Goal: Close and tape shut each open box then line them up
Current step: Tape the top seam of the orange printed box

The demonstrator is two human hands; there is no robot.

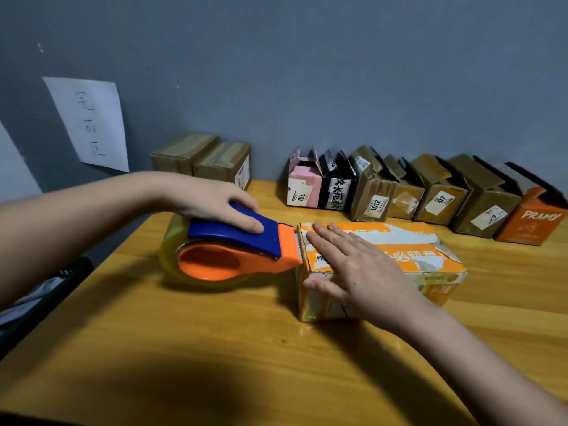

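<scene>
My left grip [215, 204] curled round tape dispenser [233, 250], blade at orange box [381, 265] end; right grip [353, 272] wide, flat, pressing box top.

blue-and-orange dispenser [233, 250], orange-and-white box [399, 253], pink box [304, 187], black box [336, 186], orange pramy box [534, 219] at right, yellow wood-grain table [215, 333].

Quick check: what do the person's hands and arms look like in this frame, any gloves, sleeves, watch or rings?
Both are bare. The left hand and right hand wear no gloves, and no rings show. Both forearms are uncovered as far as the frame edges: no sleeve, watch or wristband in view.
</scene>
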